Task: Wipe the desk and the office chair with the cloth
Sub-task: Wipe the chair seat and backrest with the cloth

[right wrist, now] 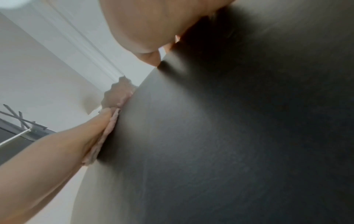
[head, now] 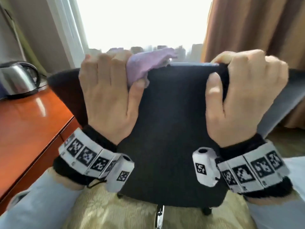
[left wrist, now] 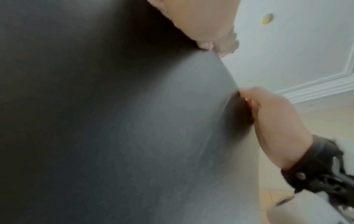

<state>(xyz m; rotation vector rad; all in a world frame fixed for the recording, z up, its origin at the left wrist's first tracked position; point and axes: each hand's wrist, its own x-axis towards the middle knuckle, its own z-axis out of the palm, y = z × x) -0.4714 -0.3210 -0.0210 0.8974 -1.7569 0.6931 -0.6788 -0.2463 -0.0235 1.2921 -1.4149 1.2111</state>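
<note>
The black office chair's backrest (head: 171,116) fills the middle of the head view, its back side toward me. My left hand (head: 109,90) grips the top edge on the left with the lilac cloth (head: 148,63) bunched between palm and chair; its fingers curl over the far side and the thumb presses the cloth on the near face. My right hand (head: 239,90) grips the top edge on the right, thumb on the near face, fingers hooked over. The left wrist view shows the backrest (left wrist: 134,128), a bit of cloth (left wrist: 228,45) and the right hand (left wrist: 272,118). The right wrist view shows the cloth (right wrist: 113,121) under the left hand (right wrist: 80,133).
The reddish wooden desk (head: 24,126) stands at the left with a steel kettle (head: 18,78) on it. A bright window (head: 142,22) is ahead and a brown curtain (head: 255,27) hangs at the right. Patterned carpet (head: 102,210) and the chair's base (head: 160,214) lie below.
</note>
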